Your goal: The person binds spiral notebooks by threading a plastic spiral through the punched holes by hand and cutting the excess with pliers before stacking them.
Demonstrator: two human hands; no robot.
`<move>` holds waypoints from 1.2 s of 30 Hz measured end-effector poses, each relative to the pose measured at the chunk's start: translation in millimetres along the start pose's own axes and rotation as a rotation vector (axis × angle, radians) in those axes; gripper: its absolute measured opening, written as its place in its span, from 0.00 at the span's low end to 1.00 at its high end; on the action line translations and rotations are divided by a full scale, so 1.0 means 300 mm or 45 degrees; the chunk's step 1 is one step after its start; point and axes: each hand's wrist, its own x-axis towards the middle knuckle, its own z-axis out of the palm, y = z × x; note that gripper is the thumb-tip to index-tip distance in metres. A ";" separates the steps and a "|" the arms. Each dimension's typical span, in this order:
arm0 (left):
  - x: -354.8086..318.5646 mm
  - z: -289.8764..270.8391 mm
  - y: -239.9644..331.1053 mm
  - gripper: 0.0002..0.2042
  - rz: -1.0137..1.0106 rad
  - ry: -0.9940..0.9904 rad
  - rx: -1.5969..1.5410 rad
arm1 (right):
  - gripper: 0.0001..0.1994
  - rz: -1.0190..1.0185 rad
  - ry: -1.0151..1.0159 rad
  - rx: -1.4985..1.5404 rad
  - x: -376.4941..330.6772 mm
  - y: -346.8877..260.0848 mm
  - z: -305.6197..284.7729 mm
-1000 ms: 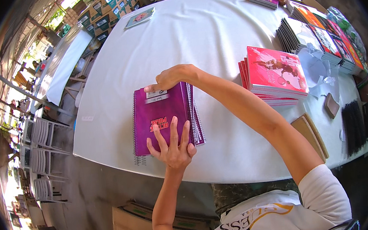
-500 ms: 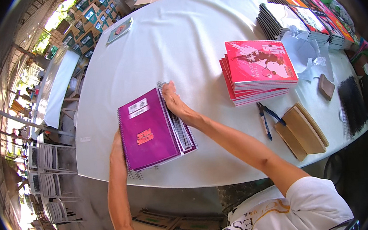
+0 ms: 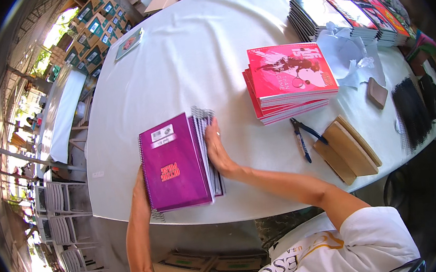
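A stack of purple spiral notebooks (image 3: 181, 162) is at the near left of the table, tilted and unevenly lined up, with metal coils showing along its edges. My left hand (image 3: 140, 181) supports it along the left edge; its fingers are mostly hidden behind the covers. Against the right edge presses my right hand (image 3: 218, 149), fingers together and reaching up along the coils, a ring on one finger. Between them the two hands hold the stack. Loose-looking wire coils (image 3: 157, 215) poke out beneath its lower left corner.
Right of the hands are a stack of red notebooks (image 3: 290, 75), blue-handled pliers (image 3: 304, 139), folded brown cardboard (image 3: 346, 150) and a pile of black coils (image 3: 412, 114). More notebooks (image 3: 316, 16) fill the far right. A thin booklet (image 3: 129, 43) lies far left. The table edge is close.
The notebook stack has turned more upright and moved slightly nearer. My right hand has slid down along its right edge. The whole view has shifted a little.
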 end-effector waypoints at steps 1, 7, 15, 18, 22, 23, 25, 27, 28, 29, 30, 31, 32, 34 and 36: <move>0.010 0.014 -0.002 0.23 -0.029 -0.059 0.061 | 0.40 -0.034 0.073 0.003 -0.063 -0.007 -0.022; 0.044 0.111 -0.064 0.23 -0.244 -0.435 0.518 | 0.37 -0.081 0.418 0.004 -0.422 -0.073 -0.117; 0.023 0.263 -0.086 0.23 -0.226 -0.530 0.660 | 0.36 -0.095 0.249 -0.227 -0.557 -0.092 -0.282; 0.047 0.247 -0.045 0.26 -0.206 -0.431 0.465 | 0.36 -0.878 0.134 -0.637 -0.552 -0.098 -0.393; 0.094 0.252 0.021 0.28 -0.534 -0.612 0.491 | 0.34 -1.531 -0.175 -1.069 -0.482 -0.090 -0.308; 0.097 0.257 0.028 0.28 -0.567 -0.601 0.527 | 0.33 -1.666 -0.161 -1.094 -0.456 -0.075 -0.264; 0.099 0.260 0.032 0.28 -0.592 -0.541 0.633 | 0.31 -1.611 -0.181 -1.138 -0.419 -0.080 -0.198; 0.095 0.263 0.040 0.29 -0.562 -0.422 0.772 | 0.30 -1.573 -0.226 -1.123 -0.409 -0.085 -0.188; 0.085 0.265 0.038 0.29 -0.532 -0.344 0.849 | 0.30 -1.566 -0.255 -1.081 -0.406 -0.088 -0.187; 0.087 0.270 0.054 0.29 -0.477 -0.233 0.964 | 0.30 -1.559 -0.284 -1.037 -0.403 -0.091 -0.188; 0.077 0.272 0.067 0.30 -0.399 -0.098 1.095 | 0.30 -1.513 -0.359 -0.868 -0.398 -0.121 -0.220; 0.069 0.284 0.093 0.30 -0.307 0.052 1.235 | 0.29 -1.379 -0.253 -0.924 -0.390 -0.149 -0.287; 0.060 0.312 0.126 0.30 -0.144 0.131 1.313 | 0.28 -1.241 -0.147 -0.984 -0.377 -0.175 -0.379; 0.039 0.392 0.191 0.31 0.223 0.151 1.375 | 0.29 -0.955 0.316 -1.443 -0.345 -0.244 -0.578; 0.016 0.512 0.222 0.39 0.519 -0.299 1.404 | 0.31 -0.592 0.250 -2.233 -0.310 -0.240 -0.715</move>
